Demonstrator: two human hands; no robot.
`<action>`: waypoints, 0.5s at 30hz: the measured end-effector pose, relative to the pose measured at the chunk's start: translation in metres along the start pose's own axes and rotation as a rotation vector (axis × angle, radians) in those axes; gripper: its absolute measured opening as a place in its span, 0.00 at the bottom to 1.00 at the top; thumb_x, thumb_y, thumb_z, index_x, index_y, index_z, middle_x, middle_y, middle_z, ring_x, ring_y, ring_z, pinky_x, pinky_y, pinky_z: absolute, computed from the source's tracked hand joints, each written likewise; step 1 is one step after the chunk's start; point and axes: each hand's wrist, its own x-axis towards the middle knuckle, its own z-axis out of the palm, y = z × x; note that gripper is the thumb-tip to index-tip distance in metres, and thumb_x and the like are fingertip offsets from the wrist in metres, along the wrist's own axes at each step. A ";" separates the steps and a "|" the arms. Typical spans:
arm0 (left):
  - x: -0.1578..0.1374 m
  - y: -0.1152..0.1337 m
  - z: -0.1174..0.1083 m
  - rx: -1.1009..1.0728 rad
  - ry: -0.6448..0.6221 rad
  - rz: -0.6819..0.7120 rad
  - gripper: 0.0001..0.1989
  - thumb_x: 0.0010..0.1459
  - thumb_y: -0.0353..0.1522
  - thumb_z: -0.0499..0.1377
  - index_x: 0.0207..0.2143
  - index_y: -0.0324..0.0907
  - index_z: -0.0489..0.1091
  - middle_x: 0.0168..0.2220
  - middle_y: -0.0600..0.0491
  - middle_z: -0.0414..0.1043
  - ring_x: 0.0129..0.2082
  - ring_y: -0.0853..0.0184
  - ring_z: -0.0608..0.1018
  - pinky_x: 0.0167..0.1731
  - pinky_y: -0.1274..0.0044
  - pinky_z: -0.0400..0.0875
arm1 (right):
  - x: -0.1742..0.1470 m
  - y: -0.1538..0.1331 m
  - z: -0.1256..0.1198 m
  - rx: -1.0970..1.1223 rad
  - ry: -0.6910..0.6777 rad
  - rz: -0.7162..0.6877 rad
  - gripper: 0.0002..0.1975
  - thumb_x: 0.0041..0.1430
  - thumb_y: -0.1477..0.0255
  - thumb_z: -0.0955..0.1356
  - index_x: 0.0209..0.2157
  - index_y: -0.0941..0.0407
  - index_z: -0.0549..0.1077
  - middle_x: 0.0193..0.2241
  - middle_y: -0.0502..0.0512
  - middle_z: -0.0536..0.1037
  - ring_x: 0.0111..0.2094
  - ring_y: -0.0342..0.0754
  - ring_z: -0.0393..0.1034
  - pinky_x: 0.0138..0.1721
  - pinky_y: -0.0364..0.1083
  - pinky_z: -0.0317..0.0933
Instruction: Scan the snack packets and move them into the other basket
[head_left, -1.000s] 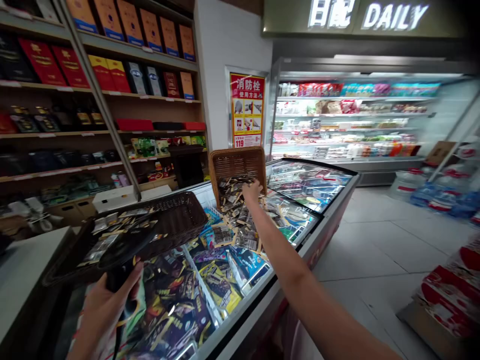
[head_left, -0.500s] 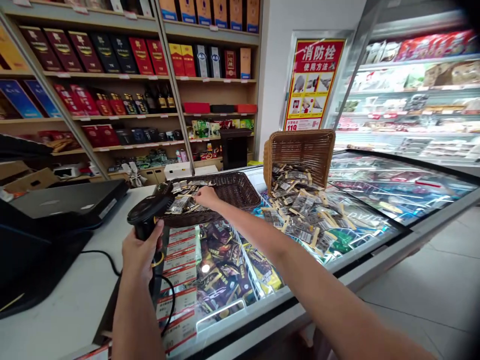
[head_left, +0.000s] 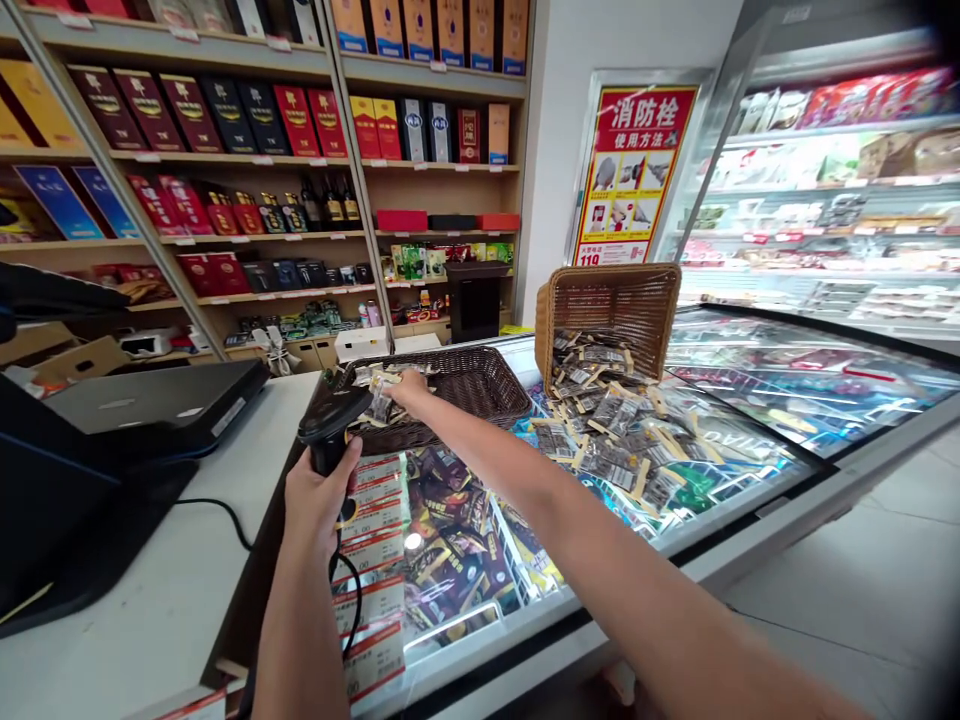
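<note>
My left hand is wrapped around the handle of a black barcode scanner, its head pointing toward the dark basket. My right hand reaches over the dark brown wicker basket, fingers closed on a small clear packet with a pale stick-like strip. More such packets lie in the left part of this basket, partly hidden by the scanner and my hand. To the right, a tan wicker basket lies tipped on its side, with a heap of similar packets spilling onto the freezer's glass top.
Under the glass of the chest freezer lie wrapped goods. Price labels line its left edge. A white counter with a black machine stands at left. Shelves of boxes are behind; a refrigerated display is at right.
My left hand has brought the scanner right, nearer the packets. My right hand has raised a packet slightly from the dark basket toward the scanner. The view has shifted a little.
</note>
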 end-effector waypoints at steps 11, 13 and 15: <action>-0.035 0.003 0.042 0.241 -0.541 -0.009 0.26 0.40 0.49 0.73 0.25 0.42 0.65 0.15 0.61 0.62 0.16 0.73 0.63 0.18 0.81 0.58 | -0.092 0.116 -0.174 0.775 0.257 -0.095 0.11 0.60 0.71 0.71 0.43 0.53 0.67 0.29 0.47 0.75 0.30 0.43 0.75 0.34 0.46 0.78; -0.043 0.003 0.050 0.304 -0.591 0.003 0.26 0.41 0.51 0.72 0.24 0.43 0.64 0.15 0.60 0.62 0.17 0.73 0.63 0.17 0.81 0.57 | -0.105 0.133 -0.185 0.754 0.349 -0.107 0.12 0.60 0.69 0.70 0.44 0.53 0.67 0.27 0.45 0.71 0.30 0.44 0.73 0.34 0.46 0.78; -0.047 0.001 0.056 0.348 -0.632 0.006 0.26 0.42 0.52 0.72 0.24 0.43 0.64 0.15 0.60 0.62 0.17 0.73 0.63 0.17 0.81 0.57 | -0.112 0.145 -0.189 0.734 0.422 -0.115 0.13 0.60 0.66 0.70 0.44 0.52 0.67 0.27 0.45 0.68 0.30 0.44 0.71 0.34 0.46 0.78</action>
